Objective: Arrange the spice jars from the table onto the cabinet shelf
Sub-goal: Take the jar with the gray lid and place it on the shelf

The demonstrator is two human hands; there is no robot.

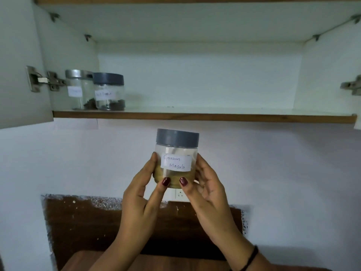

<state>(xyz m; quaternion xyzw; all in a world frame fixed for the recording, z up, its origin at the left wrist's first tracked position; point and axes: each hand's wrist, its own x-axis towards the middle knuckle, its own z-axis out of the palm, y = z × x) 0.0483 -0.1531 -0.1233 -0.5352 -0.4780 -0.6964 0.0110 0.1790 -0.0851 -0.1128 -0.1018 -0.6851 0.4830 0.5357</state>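
Observation:
A clear spice jar [176,151] with a grey lid and a white label reading "Garam Masala" is held upright in front of the wall, below the cabinet shelf [203,116]. My left hand [141,194] grips its left side and my right hand [208,192] grips its right side, both thumbs pressed on the front near the bottom. Yellowish-brown powder fills its lower part. At the left end of the shelf stand two labelled jars side by side: one with a silver lid [79,89] and one with a grey lid [109,91], each with dark spice at the bottom.
The cabinet is open, its left door [21,61] swung out on a metal hinge [46,80]; another hinge [351,86] shows at the right. The shelf to the right of the two jars is bare. A white socket [180,195] sits on the wall behind the jar. A brown wooden surface [156,261] lies below.

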